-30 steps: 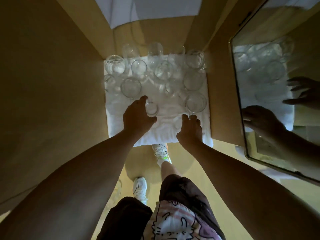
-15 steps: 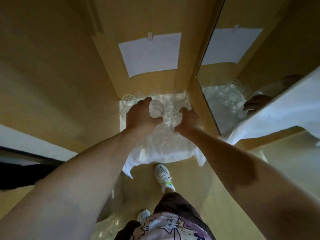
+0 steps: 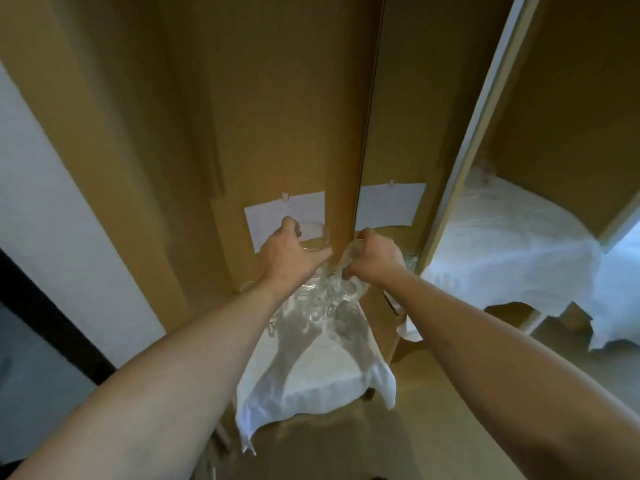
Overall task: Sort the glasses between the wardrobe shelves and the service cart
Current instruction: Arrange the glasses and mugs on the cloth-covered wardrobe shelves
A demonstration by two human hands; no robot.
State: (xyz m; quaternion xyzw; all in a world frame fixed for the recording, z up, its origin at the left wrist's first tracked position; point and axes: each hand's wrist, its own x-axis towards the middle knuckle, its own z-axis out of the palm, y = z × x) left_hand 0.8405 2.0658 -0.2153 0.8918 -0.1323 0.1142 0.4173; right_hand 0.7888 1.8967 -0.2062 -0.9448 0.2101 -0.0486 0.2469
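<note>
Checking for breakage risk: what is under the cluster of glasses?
A white cloth lies under the glasses, draping over the front edge. The surface beneath it is covered, so unseen.

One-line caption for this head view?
Left hand and right hand each lift a glass above the glasses on a white cloth.

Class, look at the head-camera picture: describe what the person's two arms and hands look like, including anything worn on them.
Both forearms are bare up to the frame edge: no sleeves show. The left hand and right hand wear no gloves, and no watch, bracelet or ring is visible. Fine detail on the fingers is too blurred to tell.
</note>
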